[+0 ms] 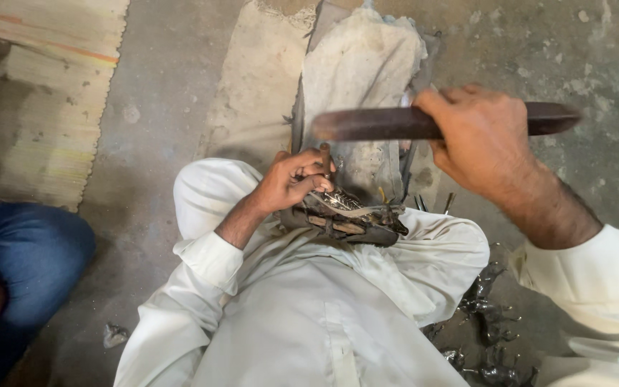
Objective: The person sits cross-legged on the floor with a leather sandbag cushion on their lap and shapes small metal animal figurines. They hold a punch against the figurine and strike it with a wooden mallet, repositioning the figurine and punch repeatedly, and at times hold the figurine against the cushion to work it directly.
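Below, left hand (296, 179) pins the shoe (349, 213) on the lap; right hand (478, 140) grips a raised bar (381, 123).

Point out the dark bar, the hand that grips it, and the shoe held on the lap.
dark bar (367, 123), head view: blurred left part of its shaft.
right hand (480, 136), head view: back of the hand.
shoe (345, 211), head view: its upturned sole.
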{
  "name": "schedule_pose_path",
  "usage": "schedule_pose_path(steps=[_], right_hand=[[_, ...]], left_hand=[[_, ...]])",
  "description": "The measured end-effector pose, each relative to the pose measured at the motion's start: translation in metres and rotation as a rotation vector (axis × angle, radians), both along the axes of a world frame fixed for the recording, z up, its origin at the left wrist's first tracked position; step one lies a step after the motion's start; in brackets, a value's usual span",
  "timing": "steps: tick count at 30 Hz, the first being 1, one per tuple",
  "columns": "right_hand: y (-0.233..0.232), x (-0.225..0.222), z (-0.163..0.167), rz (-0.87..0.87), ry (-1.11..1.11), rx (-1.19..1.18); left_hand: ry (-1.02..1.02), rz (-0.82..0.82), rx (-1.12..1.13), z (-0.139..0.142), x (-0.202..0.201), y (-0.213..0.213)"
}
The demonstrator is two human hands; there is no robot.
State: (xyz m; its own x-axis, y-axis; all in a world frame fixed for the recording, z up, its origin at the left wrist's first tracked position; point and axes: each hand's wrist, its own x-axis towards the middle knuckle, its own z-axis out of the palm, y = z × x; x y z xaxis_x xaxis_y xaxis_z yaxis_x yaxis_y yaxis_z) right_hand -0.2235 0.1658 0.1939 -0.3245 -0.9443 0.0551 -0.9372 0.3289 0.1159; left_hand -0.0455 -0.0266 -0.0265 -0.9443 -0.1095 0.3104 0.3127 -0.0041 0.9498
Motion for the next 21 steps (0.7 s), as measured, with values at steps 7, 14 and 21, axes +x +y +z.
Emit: schedule_pose_path(steps=[7,14,21], right_hand=[[0.002,0.001,0.0,0.028,0.047,0.023],[0.001,0.002,0.001,0.0,0.036,0.044],[-0.001,0.006,0.011,-0.016,-0.037,-0.029]], left_hand=[[0.04,-0.013,0.017,-0.007,-0.001,0.0],[0.055,-0.009,-0.012,-0.013,-0.001,0.0],[0.117,0.002,0.03,-0.024,-0.003,0.002]])
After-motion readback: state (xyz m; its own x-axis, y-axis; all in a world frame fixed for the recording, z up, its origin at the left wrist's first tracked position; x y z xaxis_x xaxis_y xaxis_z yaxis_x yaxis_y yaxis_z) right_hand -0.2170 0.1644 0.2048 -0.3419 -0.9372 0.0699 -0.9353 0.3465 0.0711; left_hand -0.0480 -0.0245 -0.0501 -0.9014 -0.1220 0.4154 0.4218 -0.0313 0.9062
